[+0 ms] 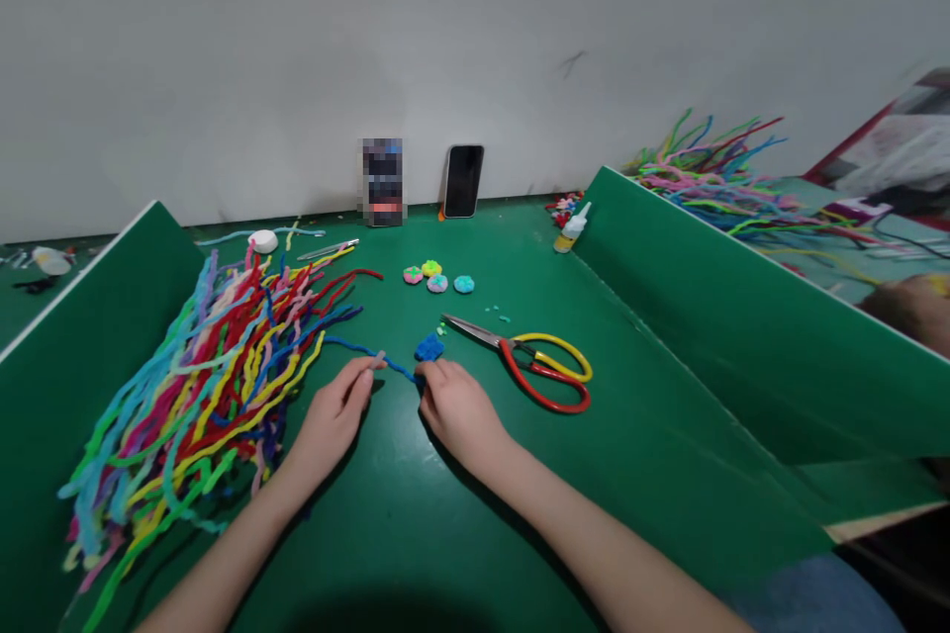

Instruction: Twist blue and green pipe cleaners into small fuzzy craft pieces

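Note:
A blue pipe cleaner runs between my two hands, its far end trailing left toward the pile. My left hand pinches it partway along, while my right hand is closed on its right end. Just beyond my right fingertips lies a small blue fuzzy piece. To the right are scissors with one red and one yellow handle, blades pointing away and left. Several small round fuzzy pieces in pink, yellow and turquoise lie farther back, with tiny green clippings near the blade tips.
Many coloured pipe cleaners are heaped at left. Tweezers, a white round lid and a glue bottle stand farther back. Two phones, one with a dark screen, lean on the wall. Green partitions flank the table; another person's hand shows beyond.

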A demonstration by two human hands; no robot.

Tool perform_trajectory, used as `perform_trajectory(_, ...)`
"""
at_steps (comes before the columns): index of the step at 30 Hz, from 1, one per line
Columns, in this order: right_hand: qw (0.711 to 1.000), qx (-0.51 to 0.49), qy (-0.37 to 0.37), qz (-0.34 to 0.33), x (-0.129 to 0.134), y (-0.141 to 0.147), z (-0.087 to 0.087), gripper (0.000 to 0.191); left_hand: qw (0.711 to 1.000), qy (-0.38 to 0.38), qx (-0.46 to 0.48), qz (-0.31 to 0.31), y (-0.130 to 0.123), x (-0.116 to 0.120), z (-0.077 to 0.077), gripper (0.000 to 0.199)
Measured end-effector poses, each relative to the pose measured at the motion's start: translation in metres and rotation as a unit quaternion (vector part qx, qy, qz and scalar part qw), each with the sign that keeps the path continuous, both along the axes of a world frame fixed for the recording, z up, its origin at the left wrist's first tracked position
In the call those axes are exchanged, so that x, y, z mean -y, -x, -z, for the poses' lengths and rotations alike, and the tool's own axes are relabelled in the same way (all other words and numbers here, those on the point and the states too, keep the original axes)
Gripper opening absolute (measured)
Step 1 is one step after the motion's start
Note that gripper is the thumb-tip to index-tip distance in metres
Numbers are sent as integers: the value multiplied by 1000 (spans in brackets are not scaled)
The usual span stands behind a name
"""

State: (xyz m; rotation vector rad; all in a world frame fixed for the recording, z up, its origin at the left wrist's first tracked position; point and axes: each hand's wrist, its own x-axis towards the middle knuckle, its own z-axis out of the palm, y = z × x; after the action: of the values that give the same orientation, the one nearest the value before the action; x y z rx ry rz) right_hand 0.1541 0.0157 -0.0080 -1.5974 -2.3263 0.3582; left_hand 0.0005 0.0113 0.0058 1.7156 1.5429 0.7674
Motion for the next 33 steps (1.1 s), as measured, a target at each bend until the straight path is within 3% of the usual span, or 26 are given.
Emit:
perform_trajectory(4,1000,-21,13,12,-2,-4,-1,27,1000,1,-4,-8,1,-1,2,33)
perform_trajectory(10,999,-48,14,20,-3,-6,-4,25,997,-2,-19,-76,5,-1,4,19)
perform_trajectory(15,1000,1,15,9,-4,-7,-6,16,997,-2,-30,-74,2,-1,1,17)
perform_trajectory(22,997,39,5,60,-7,-9,-4,15,997,-13,-30,-65,3,-1,2,16)
perform_trajectory(28,988,-101,41,109,-10,-13,-5,17,998,-4,-35,-53,4,-1,2,22)
perform_trajectory(33,939,-318,23,125,-15,-18,-1,21,999,-16,-15,-39,4,-2,2,27)
